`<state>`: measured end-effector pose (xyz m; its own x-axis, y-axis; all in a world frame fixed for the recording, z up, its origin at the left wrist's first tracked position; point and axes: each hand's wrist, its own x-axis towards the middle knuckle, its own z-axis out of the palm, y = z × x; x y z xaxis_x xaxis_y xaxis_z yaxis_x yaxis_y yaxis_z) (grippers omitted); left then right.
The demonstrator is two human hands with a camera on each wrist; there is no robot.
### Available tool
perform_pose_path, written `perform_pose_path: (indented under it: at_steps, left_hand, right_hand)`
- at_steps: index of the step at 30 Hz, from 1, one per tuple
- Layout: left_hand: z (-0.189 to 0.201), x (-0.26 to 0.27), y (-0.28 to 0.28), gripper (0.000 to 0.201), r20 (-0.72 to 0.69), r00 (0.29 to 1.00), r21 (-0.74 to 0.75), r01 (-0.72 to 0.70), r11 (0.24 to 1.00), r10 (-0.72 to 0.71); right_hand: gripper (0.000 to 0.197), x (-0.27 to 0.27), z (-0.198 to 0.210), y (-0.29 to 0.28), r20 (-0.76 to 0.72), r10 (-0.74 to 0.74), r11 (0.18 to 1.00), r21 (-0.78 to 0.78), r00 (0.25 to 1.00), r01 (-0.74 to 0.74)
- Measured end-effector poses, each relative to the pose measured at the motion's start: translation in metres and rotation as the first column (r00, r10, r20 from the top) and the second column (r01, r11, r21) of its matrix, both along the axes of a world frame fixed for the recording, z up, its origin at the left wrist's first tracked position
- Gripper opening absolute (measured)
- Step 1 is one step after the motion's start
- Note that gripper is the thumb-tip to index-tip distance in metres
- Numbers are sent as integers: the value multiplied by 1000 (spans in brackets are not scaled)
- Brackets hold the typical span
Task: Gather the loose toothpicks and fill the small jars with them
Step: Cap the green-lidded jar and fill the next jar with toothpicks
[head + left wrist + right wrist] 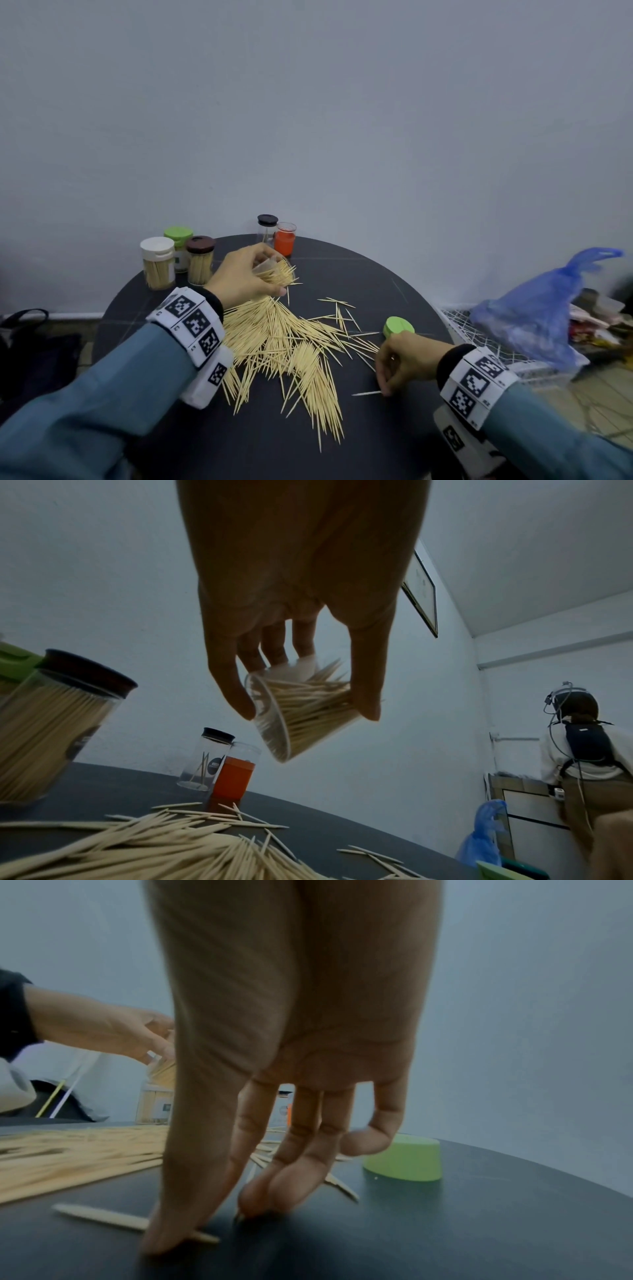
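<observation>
My left hand (263, 274) (308, 712) holds a small clear jar (272, 269) (301, 721), tilted and packed with toothpicks, above the far end of the loose toothpick pile (284, 342) (137, 850) (68, 1153). Thumb and fingers curl round the jar. My right hand (385, 383) (209, 1226) reaches down to the dark round table (376, 274) on the right. Its thumb presses on a single toothpick (364, 393) (99, 1217), and two fingertips touch the table beside it. A green lid (397, 327) (404, 1158) lies just beyond this hand.
At the back left stand filled jars with a white lid (158, 262), green lid (178, 246) and brown lid (201, 260). A nearly empty black-lidded jar (267, 229) and an orange jar (285, 238) stand at the far edge. A blue plastic bag (534, 315) lies to the right.
</observation>
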<state>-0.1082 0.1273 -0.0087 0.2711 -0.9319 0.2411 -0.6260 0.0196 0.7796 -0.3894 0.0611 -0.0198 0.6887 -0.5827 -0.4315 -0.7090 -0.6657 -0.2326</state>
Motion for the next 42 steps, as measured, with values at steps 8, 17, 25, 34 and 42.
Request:
perform_pose_path:
  at_steps: [8,17,25,34,42]
  left_hand:
    - [0,-1,-4,55,-27,1000,-1,9,1000,-9]
    - [-1,-4,-10,54,-54,998,2,19,1000,-19]
    - [0,-5,-11,54,-68,997,-6,36,999,-36]
    - [3,-3,-8,53,-102,994,-26,45,999,-48]
    - [9,1,-7,55,-106,993,-56,37,998,-43]
  right_hand:
    - [25,0,-2,-13,-35,-90,974,-212,995,81]
    - [68,20,-13,-30,-92,-162,951,-281,982,130]
    - [26,33,-16,-31,73,-185,948,-249,980,198]
    - [12,83,-12,-31,159,-19,974,-221,987,54]
    - [63,104,-17,-40,50,-113,941,-317,992,123]
